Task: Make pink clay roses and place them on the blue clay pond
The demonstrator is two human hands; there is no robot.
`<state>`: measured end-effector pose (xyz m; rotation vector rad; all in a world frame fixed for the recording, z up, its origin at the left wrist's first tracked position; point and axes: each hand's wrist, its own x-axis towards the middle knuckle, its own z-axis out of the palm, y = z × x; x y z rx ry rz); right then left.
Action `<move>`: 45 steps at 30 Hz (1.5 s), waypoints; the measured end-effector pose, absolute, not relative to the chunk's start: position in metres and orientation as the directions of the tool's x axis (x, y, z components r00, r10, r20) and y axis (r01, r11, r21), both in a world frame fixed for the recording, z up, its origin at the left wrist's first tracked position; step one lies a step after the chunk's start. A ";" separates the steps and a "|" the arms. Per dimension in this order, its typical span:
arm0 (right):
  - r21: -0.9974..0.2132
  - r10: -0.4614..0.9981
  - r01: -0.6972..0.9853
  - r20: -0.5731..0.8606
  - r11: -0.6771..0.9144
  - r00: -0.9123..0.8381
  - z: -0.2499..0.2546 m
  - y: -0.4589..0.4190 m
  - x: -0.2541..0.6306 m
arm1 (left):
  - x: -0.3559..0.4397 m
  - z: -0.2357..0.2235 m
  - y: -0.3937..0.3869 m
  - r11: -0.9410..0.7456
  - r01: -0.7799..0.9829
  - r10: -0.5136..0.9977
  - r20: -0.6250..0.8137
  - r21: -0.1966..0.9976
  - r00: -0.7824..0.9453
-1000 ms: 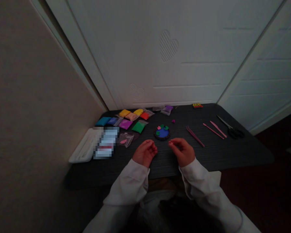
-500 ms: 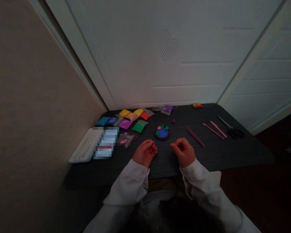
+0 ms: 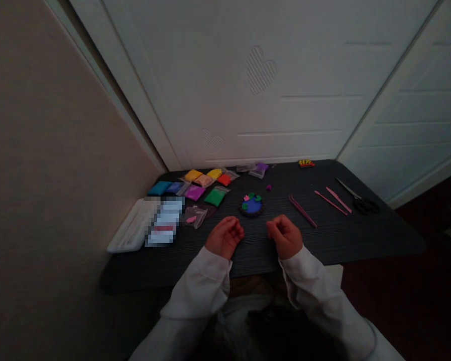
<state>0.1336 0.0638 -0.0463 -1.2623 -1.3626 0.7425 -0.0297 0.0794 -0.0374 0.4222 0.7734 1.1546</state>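
My left hand rests near the table's front with its palm turned inward, fingers loosely curled and apart from the thumb; nothing shows in it. To its right, my right hand is closed in a pinch, thumb against forefinger. Whatever may sit between those fingertips is too small or hidden to make out. Just beyond the gap between both hands lies a small round clay pond with a blue middle, dark rim, green leaf shapes and a pink flower. A small purple clay piece lies behind it.
Bags of coloured clay, including a green one, and a pink-filled bag lie left. A white box sits further left. Right are tweezers, pink modelling tools and scissors. A yellow-red piece lies at the back.
My right hand's thumb and fingers have shifted slightly and closed more tightly together. My left hand and the things on the table have stayed where they were.
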 end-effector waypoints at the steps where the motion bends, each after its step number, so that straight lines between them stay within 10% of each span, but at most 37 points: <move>1: -0.933 0.947 0.273 0.283 0.235 0.153 -0.047 0.064 0.133 | -0.030 -0.037 0.079 0.368 -0.653 0.926 -0.325 0.662 0.193; 24: -0.927 0.934 0.209 0.340 0.313 0.109 -0.052 0.067 0.130 | -0.029 -0.037 0.079 0.358 -0.609 0.932 -0.312 0.708 0.185; 45: -0.923 0.945 0.204 0.326 0.325 -0.030 -0.046 0.064 0.130 | -0.023 -0.043 0.075 0.067 -0.151 0.994 -0.052 0.986 0.098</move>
